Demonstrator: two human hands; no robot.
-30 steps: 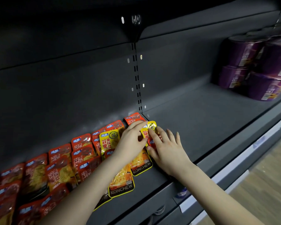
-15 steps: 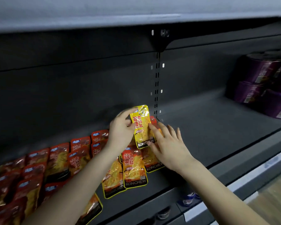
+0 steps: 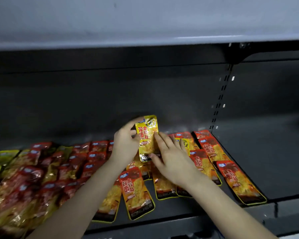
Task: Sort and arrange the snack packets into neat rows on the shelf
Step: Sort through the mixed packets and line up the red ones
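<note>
A yellow snack packet (image 3: 147, 137) is held upright above the shelf, in the middle of the view. My left hand (image 3: 126, 144) grips its left edge with thumb and fingers. My right hand (image 3: 171, 157) pinches the packet's right edge and lower corner, its other fingers spread. Several red and orange packets (image 3: 136, 190) lie flat on the dark shelf (image 3: 259, 163) below and to the right of my hands. A loose heap of red packets (image 3: 33, 178) fills the left side, with yellow packets (image 3: 0, 157) at the far left.
The shelf above (image 3: 145, 23) overhangs the work area. A slotted upright (image 3: 219, 99) divides the back panel at the right. Right of the packets the shelf floor is bare dark metal. The shelf's front lip (image 3: 179, 223) runs along the bottom.
The yellow packet has been lifted off the row and now stands upright between both hands. The view has swung left, so the purple tubs at the right are out of sight.
</note>
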